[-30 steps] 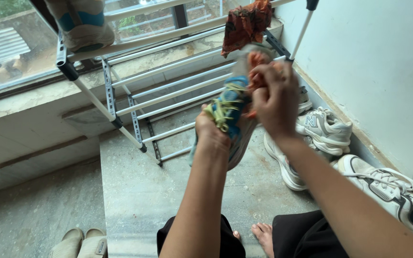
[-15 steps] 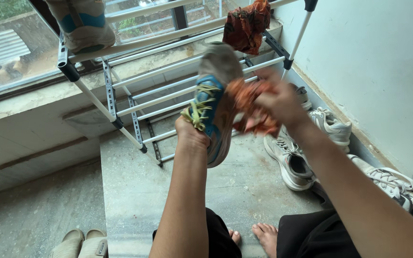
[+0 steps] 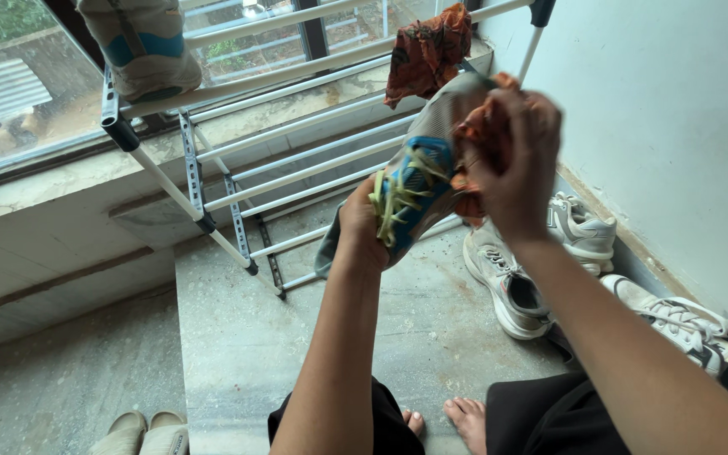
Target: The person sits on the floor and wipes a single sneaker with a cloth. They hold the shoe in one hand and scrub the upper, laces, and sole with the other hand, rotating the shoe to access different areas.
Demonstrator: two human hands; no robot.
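Note:
My left hand (image 3: pixel 359 229) grips a grey sports shoe (image 3: pixel 419 181) with blue panels and yellow-green laces, held up in front of me with the toe pointing away. My right hand (image 3: pixel 515 164) presses a crumpled orange patterned cloth (image 3: pixel 475 135) against the shoe's side near the toe. The cloth is mostly hidden under my fingers.
A white metal drying rack (image 3: pixel 296 160) leans at the window, with a second orange cloth (image 3: pixel 427 50) and another grey-blue shoe (image 3: pixel 140 46) on it. Several white sneakers (image 3: pixel 507 278) lie along the right wall. A pair of beige slippers (image 3: pixel 140 431) sits at the lower left.
Both hands have kept working the cloth over the shoe; the shoe has turned from sole-up to laces showing, and the right hand with the cloth has moved up toward the toe.

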